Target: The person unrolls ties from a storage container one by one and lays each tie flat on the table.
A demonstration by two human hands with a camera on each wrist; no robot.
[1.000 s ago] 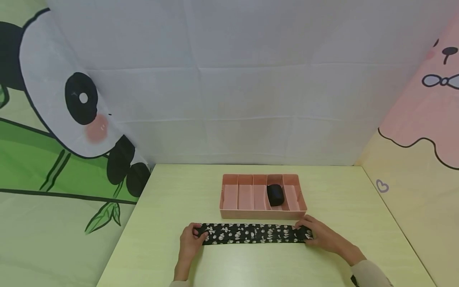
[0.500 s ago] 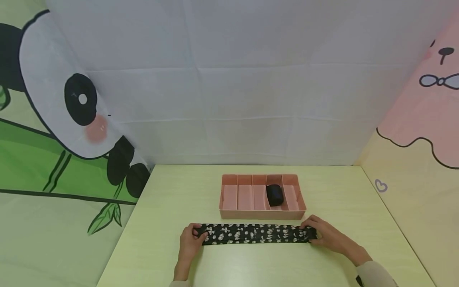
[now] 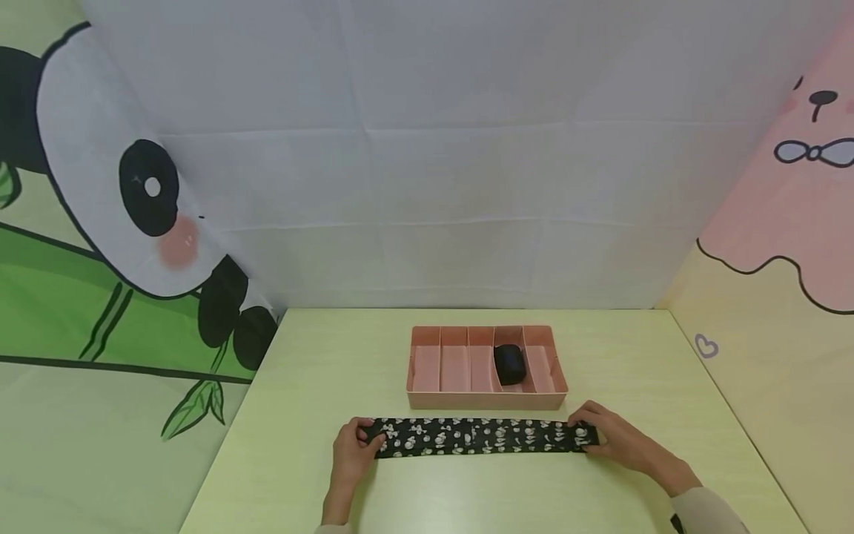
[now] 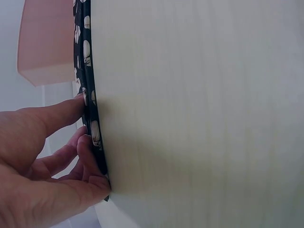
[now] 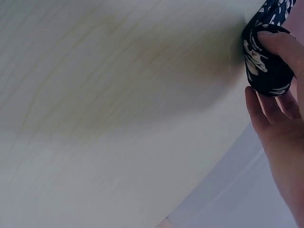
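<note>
"What do we see?"
"Table [image 3: 320, 371], pink tray [image 3: 487, 401], black patterned cloth strip [image 3: 480, 436] just nearer; left hand [image 3: 350, 449] pinches its left end, right hand [image 3: 620, 440] grips its right."
"Handling?"
"Likely light, soft, floppy; we'd hold both ends."

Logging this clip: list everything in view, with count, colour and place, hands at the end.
patterned fabric strip: one, black with pale print, between the hands
divided tray: one, pink, beyond the strip, five compartments
rounded object: one, black, in the tray's fourth compartment from the left
table: one, pale yellow, under the tray
backdrop: one, white, behind the table
panda print: one, black and white, left side
animal print: one, pink, right side
heart print: one, purple, right side
sleeves: two, beige, bottom edge
left hand: one, bare, pinching the strip's left end
right hand: one, bare, gripping its right end
</note>
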